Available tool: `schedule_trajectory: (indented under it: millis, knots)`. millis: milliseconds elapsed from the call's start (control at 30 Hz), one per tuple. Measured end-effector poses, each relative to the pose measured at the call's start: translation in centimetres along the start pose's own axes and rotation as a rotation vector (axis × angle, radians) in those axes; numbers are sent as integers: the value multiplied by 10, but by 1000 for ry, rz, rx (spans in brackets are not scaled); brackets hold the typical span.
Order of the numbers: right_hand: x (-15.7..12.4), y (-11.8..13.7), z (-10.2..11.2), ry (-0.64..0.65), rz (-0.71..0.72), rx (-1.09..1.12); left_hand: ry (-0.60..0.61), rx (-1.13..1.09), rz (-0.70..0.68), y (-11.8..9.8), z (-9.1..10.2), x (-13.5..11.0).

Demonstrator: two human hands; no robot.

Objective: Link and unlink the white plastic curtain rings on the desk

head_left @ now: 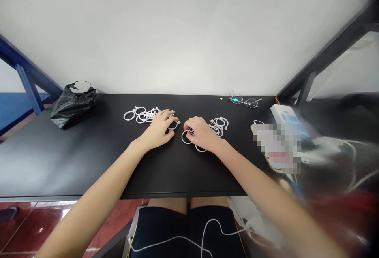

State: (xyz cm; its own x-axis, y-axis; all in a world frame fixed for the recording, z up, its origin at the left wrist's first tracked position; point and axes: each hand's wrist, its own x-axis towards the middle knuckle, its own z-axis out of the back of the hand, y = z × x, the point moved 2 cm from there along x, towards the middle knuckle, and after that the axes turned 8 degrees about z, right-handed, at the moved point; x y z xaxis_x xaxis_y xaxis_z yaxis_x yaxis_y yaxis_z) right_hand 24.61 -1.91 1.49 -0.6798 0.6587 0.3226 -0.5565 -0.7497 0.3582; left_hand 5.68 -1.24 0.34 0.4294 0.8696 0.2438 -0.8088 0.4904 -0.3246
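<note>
White plastic rings (148, 116) lie in two loose heaps on the black desk (89, 163), the left hand (158, 129) curled over the edge of one heap and the right hand (201, 133) beside the other, its fingers bent over a single ring (186, 136), and whether either hand grips cannot be told.

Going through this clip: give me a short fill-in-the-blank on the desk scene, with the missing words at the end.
The plastic bag at the far left of the desk is ____. The white rings lie in ____ loose clusters, one at each hand. The glasses lie to the ____ of both the left hand and the right hand.

Missing words: black, two, right.
</note>
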Motion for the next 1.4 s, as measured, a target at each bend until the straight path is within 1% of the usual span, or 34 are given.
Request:
schedule_trajectory:
  millis: [100, 167, 367, 467, 600, 867, 1067, 1233, 1400]
  knots:
    - [0, -3, -3, -55, 5, 15, -24, -9, 1, 1, 0, 0]
    - [0, -4, -3, -114, 11, 35, -38, -14, 1, 1, 0, 0]
    - [0, 1, 5, -379, -5, 216, -60, -2, 4, -1, 1, 0]
    - [0, 3, 10, -488, -25, 278, -71, -9, 5, -1, 1, 0]
    - [0, 5, 13, -561, -68, 316, -80, 1, 6, 0, 1, 1]
    - [0, 7, 13, -565, -109, 336, -88, 6, 19, 0, 2, 1]
    - [-1, 6, 11, -494, -157, 409, -115, 10, 26, -1, 3, 1]
    - [-2, 5, 8, -438, -183, 454, -147, -32, -10, -7, 7, 1]
    - [-2, 6, 7, -425, -190, 474, -180, -94, -71, -14, 10, 0]
